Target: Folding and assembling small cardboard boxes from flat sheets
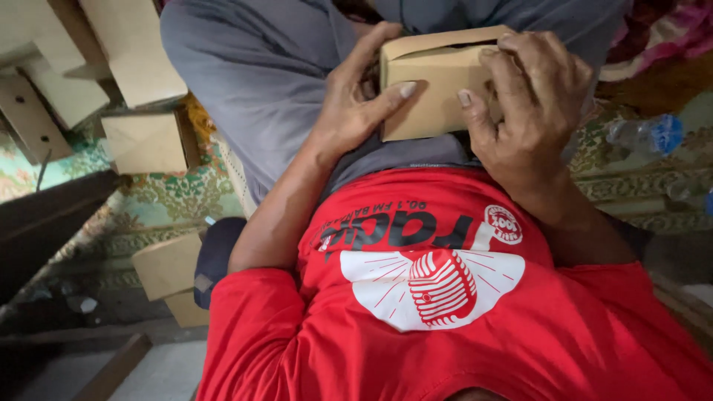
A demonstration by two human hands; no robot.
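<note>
Held in the lap, against grey trousers (260,67) and just above the hem of a red printed T-shirt (445,312): a small brown cardboard box (434,85), gripped from both sides. Left hand (353,104) wrapped around the box's left edge, thumb pressed flat across the front panel, fingers curled behind. Right hand (531,100) clamped over the right end, thumb on the front face, fingers bent over the top rim. Box already standing in shape, walls up, top flap looking folded down though not clearly tucked; closing apparently under way, not finished. Done so far, by the look of it: several similar folded boxes (145,141) on the patterned floor covering (171,197) to the left, two more (171,267) nearer. Plastic water bottle (646,135) lying at right.
</note>
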